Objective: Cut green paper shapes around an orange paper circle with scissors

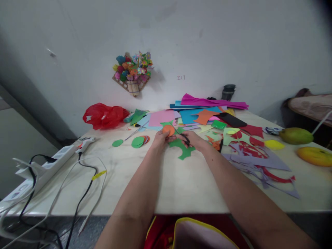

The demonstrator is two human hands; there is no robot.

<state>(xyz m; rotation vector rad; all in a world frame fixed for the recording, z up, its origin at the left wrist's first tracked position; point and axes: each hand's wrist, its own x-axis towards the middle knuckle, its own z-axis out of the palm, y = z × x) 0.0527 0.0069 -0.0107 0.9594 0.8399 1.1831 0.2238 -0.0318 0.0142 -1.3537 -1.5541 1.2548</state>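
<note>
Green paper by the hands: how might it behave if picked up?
The green paper looks thin, so it is probably light and floppy. The narrow points beside its curved cutouts would likely bend first.

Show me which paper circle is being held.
The orange circle, held in the left hand; the overlapping circles and the lone green circle lie on the table.
</note>
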